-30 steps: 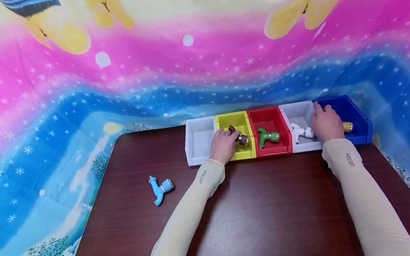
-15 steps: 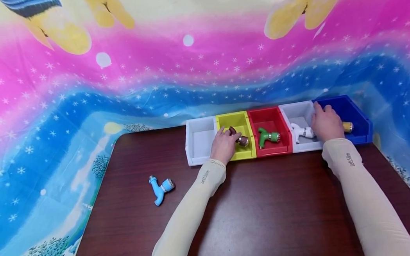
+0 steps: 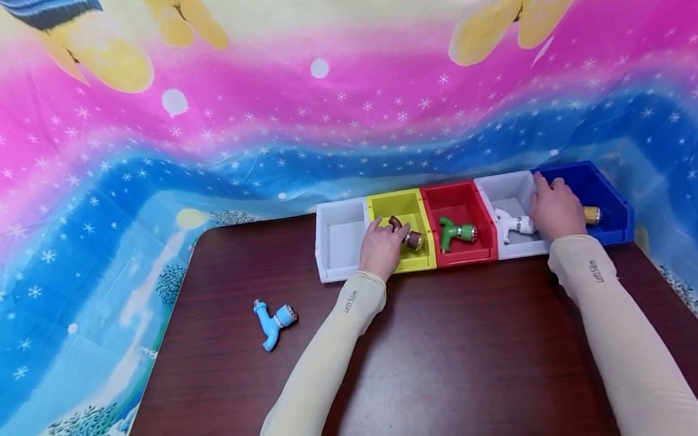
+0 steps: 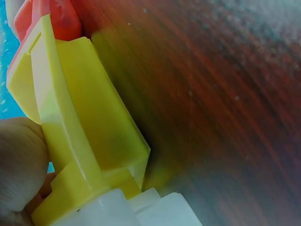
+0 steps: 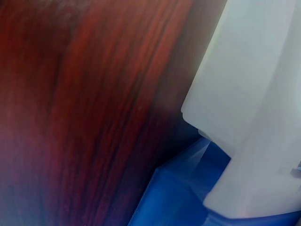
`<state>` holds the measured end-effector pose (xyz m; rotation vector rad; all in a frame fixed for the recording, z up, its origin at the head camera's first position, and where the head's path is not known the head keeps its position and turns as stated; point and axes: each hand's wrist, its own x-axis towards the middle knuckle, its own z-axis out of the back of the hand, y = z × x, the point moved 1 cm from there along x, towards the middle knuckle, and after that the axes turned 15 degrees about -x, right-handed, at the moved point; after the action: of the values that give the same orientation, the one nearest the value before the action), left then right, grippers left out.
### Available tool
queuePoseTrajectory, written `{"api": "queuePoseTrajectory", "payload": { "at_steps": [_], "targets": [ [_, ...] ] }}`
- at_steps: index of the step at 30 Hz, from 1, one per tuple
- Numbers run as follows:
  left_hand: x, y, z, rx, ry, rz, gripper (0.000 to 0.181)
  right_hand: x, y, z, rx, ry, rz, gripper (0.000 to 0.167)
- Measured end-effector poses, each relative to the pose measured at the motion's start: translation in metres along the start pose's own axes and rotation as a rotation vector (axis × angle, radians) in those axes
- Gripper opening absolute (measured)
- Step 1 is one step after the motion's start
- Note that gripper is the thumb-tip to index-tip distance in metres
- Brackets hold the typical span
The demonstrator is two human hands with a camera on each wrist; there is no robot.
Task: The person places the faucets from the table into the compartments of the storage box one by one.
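Observation:
My left hand (image 3: 381, 248) reaches into the yellow bin (image 3: 416, 262), its thumb and fingers around a brown faucet (image 3: 414, 240) that they partly cover. In the left wrist view, part of this hand (image 4: 21, 162) shows beside the yellow bin's wall (image 4: 70, 136); the faucet is not seen there. My right hand (image 3: 557, 209) lies over the wall between the light grey bin and the blue bin (image 3: 616, 225). Just right of it shows the yellow knob of another faucet (image 3: 592, 216), the remainder hidden under the hand. Whether these fingers hold it is not visible.
A green faucet (image 3: 459, 232) lies in the red bin (image 3: 465, 257), a white faucet (image 3: 514, 225) in the light grey bin (image 3: 522, 252). At the row's left end is another light bin (image 3: 345, 271). A light blue faucet (image 3: 273, 324) lies on the brown table (image 3: 430, 360).
My left hand has shifted very slightly to the right, and its thumb and fingers have spread a little around the brown faucet. The right hand has not moved.

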<state>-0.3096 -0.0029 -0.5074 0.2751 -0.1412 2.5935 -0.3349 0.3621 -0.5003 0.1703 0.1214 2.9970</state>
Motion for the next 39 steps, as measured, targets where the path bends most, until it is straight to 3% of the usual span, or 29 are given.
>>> {"api": "queuePoseTrajectory", "payload": {
  "at_steps": [11,20,39],
  "targets": [
    [0.0028,-0.0001,0.0009,0.039,0.022,0.005,0.049,0.0027,0.0009,0.0016,-0.001,0.022,-0.001,0.061],
    [0.003,0.0,0.0005,0.02,0.041,0.017,0.052,0.0038,0.0004,-0.0003,0.011,0.031,0.001,0.063],
    [0.0051,0.0009,-0.0013,-0.045,-0.035,0.021,0.036,0.0076,0.0004,0.0,0.014,0.023,0.0,0.061]
  ]
}}
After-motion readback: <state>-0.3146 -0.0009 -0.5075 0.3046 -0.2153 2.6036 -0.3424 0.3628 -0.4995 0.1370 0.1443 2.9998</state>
